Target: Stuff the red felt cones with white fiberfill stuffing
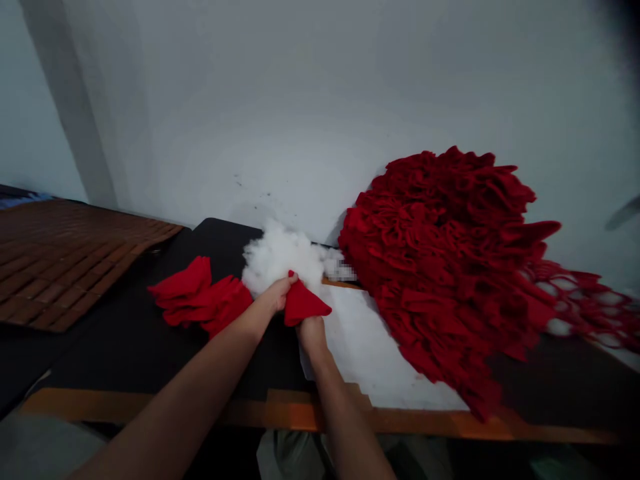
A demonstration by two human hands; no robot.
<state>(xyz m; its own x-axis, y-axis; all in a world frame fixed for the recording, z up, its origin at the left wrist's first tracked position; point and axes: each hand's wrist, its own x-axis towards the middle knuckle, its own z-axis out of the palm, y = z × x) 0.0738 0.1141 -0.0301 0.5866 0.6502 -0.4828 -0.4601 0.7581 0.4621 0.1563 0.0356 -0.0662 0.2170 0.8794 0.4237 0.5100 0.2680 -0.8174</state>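
Observation:
A small red felt cone (305, 303) is between my two hands, its narrow tip up and its wide edge toward the lower right. My left hand (283, 292) is closed on the cone near its tip. At the wide lower edge is my right hand (313, 333), its fingers hidden by the felt, so I cannot tell whether they grip it or reach inside. Just behind my left hand lies a fluffy heap of white stuffing (280, 257). Left of my left forearm, several red felt pieces (200, 297) lie in a loose pile.
A tall heap of red felt pieces (440, 247) stands at right against the white wall (300, 100). Beyond it are red netted pieces with white showing through (575, 300). A white sheet (370, 353) lies on the black table (125, 360), which has a taped front edge. Brown woven matting (65, 260) lies left.

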